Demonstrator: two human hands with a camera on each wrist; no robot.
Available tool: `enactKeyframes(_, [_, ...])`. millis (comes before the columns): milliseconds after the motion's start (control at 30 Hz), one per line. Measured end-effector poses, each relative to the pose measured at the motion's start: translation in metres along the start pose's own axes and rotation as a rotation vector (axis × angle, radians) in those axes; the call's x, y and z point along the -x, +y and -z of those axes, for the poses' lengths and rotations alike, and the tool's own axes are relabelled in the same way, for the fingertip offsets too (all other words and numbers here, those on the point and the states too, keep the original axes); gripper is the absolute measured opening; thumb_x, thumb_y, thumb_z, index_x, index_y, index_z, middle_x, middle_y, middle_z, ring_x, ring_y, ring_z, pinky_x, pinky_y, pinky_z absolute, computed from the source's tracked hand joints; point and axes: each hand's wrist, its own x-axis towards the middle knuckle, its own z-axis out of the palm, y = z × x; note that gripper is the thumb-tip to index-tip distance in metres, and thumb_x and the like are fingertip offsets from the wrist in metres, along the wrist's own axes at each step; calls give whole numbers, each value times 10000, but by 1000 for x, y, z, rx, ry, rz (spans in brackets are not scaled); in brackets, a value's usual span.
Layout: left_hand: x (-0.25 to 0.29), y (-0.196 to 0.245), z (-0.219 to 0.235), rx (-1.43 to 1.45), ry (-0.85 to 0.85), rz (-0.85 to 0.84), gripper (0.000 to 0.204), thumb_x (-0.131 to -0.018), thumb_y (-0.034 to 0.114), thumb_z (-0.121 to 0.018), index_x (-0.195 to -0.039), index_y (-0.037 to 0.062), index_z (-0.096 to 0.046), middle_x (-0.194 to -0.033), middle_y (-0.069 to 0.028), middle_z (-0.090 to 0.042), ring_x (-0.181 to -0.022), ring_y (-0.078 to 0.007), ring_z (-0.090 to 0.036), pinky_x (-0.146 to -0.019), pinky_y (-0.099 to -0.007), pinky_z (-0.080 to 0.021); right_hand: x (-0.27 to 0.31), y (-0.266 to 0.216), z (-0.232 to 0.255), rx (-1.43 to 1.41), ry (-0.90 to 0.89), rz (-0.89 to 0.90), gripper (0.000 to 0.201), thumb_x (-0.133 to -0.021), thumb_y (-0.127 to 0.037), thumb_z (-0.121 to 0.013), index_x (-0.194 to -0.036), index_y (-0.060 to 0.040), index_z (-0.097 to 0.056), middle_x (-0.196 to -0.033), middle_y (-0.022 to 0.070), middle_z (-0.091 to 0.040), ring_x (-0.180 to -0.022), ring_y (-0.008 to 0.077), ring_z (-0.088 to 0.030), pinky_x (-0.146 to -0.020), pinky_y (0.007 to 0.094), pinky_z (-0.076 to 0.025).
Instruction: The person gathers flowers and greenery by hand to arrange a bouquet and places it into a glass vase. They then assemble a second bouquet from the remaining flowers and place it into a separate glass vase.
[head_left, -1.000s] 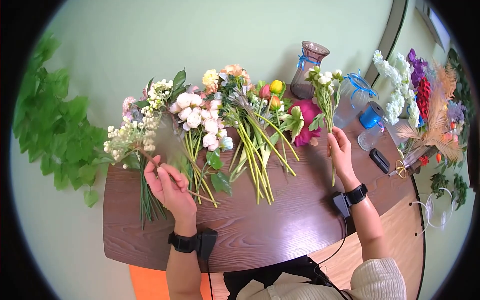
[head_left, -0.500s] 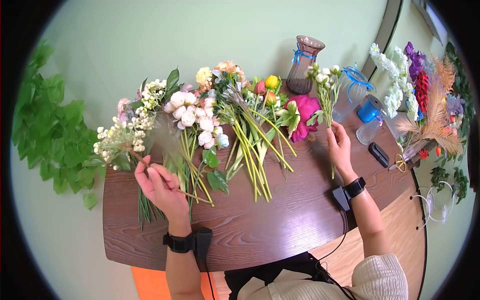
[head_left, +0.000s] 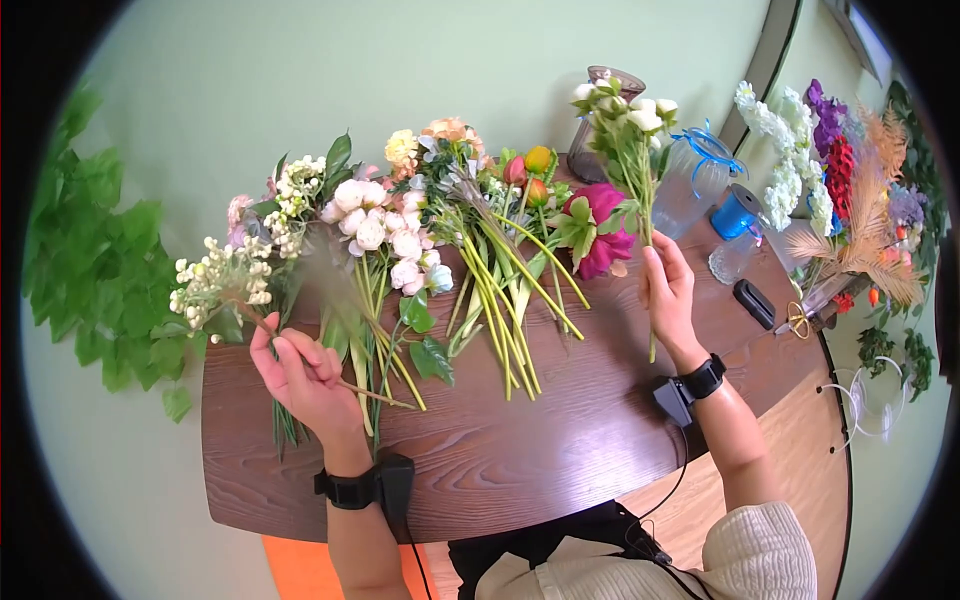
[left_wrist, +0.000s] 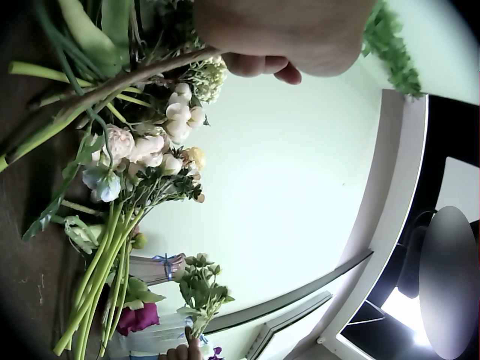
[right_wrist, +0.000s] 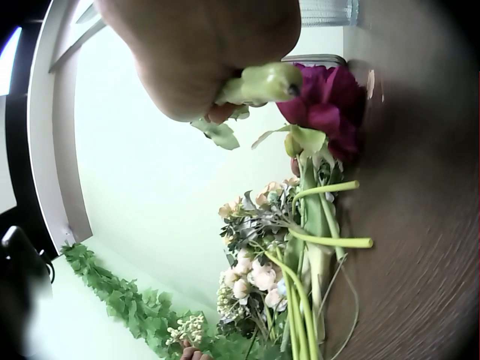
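My left hand (head_left: pixel 318 385) grips the brown stem of a spray of white berries (head_left: pixel 225 283) at the table's left side. The stem's bare end (left_wrist: pixel 56 127) slants down past the hand in the left wrist view. In my right hand (head_left: pixel 670 295) the green stems of a bunch of white flowers (head_left: pixel 625 120) are pinched, heads up. Those heads overlap the brown glass vase (head_left: pixel 585 150) in the head view. Just left of the right hand lies a magenta flower (head_left: pixel 605 235). Pale pink peonies (head_left: pixel 372 230) and red and yellow tulips (head_left: pixel 527 172) lie between the hands.
Beyond the right hand stand a clear vase with a blue ribbon (head_left: pixel 690 185), a blue ribbon spool (head_left: pixel 737 212) and a small glass (head_left: pixel 730 262). A black case (head_left: pixel 754 303) and scissors (head_left: pixel 797 320) lie at the table's right. Leafy green vines (head_left: pixel 95 250) hang at left.
The white flowers in my right hand have come up nearer the head camera and now overlap the brown vase. My left hand has shifted left with the berry spray.
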Motion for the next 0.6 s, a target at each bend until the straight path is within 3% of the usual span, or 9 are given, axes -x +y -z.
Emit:
enactKeyframes(200, [0, -1, 1, 15, -2, -7, 217, -935, 137, -359, -1114, 29, -413, -611, 14, -333, -447, -30, -213, -377, -178, -174, 11, -22, -19, -55, -93, -84, 304, -936, -223, -375, -1139, -23, -482, -498, -24, -423, -365, 26, -351, -355, 150, -281])
enactKeyframes(267, [1, -1, 0, 15, 0, -5, 218, -935, 137, -359, -1116, 28, -412, -612, 14, -333, -446, -31, -212, -377, -179, -174, 12, -25, -22, -136, -212, -118, 309, -941, -239, -362, -1108, -20, -502, -496, -20, -432, -360, 31, -353, -358, 146, -281])
enactKeyframes(433, [2, -2, -1, 11, -41, 5, 207, -933, 140, -364, -1102, 28, -410, -608, 13, -335, -449, -29, -217, -377, -176, -179, 16, -30, -31, -361, -339, -207, 282, -934, -226, -388, -1093, -29, -514, -562, -14, -486, -452, 29, -411, -437, 144, -334])
enactKeyframes(600, [4, -2, -3, -14, -52, 38, 214, -929, 156, -383, -1103, 34, -406, -601, 13, -348, -456, -28, -234, -385, -174, -196, 25, -26, -41, -466, -404, -185, 256, -918, -197, -434, -1100, -32, -510, -659, -16, -524, -562, 40, -466, -527, 166, -392])
